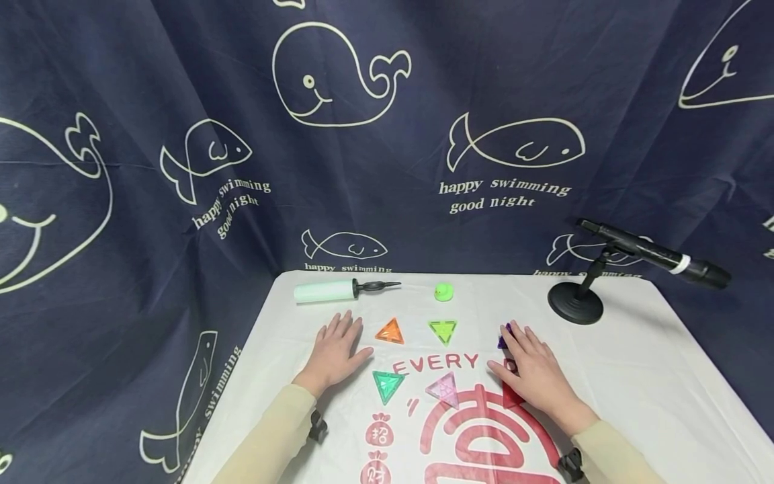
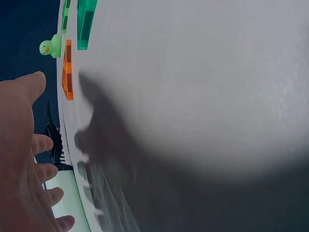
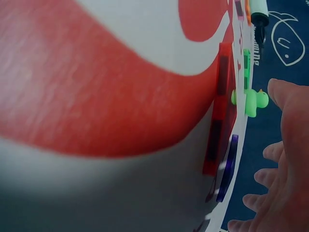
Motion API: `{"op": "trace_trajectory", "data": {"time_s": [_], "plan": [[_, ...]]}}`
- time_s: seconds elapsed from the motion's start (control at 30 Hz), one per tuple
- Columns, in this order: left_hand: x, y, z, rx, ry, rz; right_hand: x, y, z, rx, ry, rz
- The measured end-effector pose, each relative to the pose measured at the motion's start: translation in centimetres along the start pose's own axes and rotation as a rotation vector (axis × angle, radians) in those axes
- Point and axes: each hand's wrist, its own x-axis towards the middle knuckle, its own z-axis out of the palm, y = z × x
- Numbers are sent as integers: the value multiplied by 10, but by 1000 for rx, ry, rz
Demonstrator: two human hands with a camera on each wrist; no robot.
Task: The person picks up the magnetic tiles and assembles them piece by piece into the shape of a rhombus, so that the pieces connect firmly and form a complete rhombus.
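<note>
Standing with grip apart: left hand point(image 1: 334, 351) beside translucent orange triangle point(image 1: 390, 332); right hand point(image 1: 535, 373), likewise, partly screening red triangle point(image 1: 511, 398).

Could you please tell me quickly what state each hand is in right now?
Left hand: open, holding nothing, near the orange triangle.
Right hand: open, holding nothing, near the purple piece and red piece.
</note>
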Motion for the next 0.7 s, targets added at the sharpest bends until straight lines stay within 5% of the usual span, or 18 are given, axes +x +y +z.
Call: {"op": "trace_trajectory", "data": {"time_s": [0.7], "plan": [[5,12,8,-36,16,51,14,-25,14,-6,10,-78]]}}
